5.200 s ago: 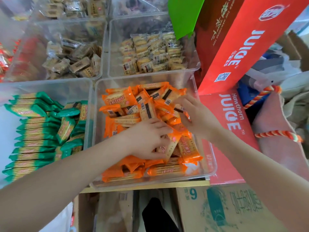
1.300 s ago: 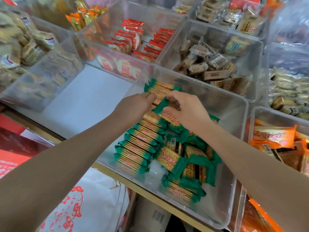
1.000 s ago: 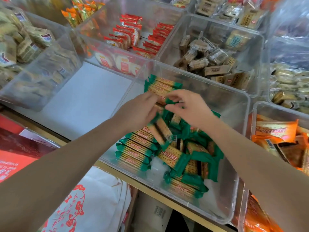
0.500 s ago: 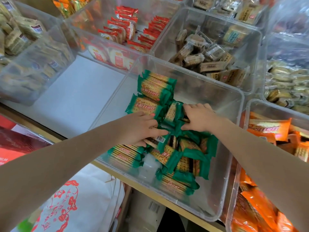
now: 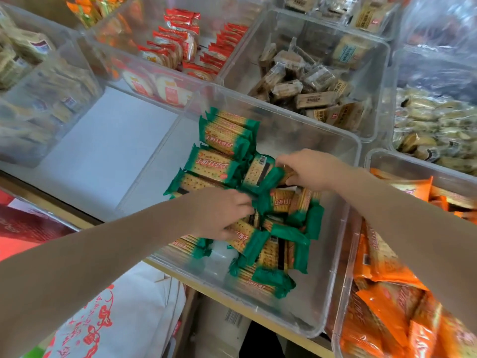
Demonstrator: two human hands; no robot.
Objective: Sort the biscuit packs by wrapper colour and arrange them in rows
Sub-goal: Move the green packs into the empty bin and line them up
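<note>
A clear plastic bin [image 5: 296, 117] holds several green-wrapped biscuit packs [image 5: 214, 165]. A few lie in a row at its far left, others are jumbled at the middle and near side. My left hand [image 5: 219, 213] reaches into the jumble, its fingers curled round a green pack [image 5: 247, 236]. My right hand [image 5: 309, 169] pinches the end of another green pack [image 5: 260, 174] near the bin's middle. A bin of orange-wrapped packs [image 5: 387, 301] stands at the right.
Clear bins surround this one: red-wrapped packs [image 5: 180, 45] at the back, brown-wrapped snacks [image 5: 309, 83] behind, pale ones [image 5: 433, 125] at the far right and far left [image 5: 23, 60]. A white shelf surface [image 5: 103, 143] lies to the left. A white bag [image 5: 124, 319] hangs below the shelf edge.
Five seconds ago both hands worked in the orange bin. Over the last second both hands moved down from the far row into the jumbled green packs and took hold of packs there.
</note>
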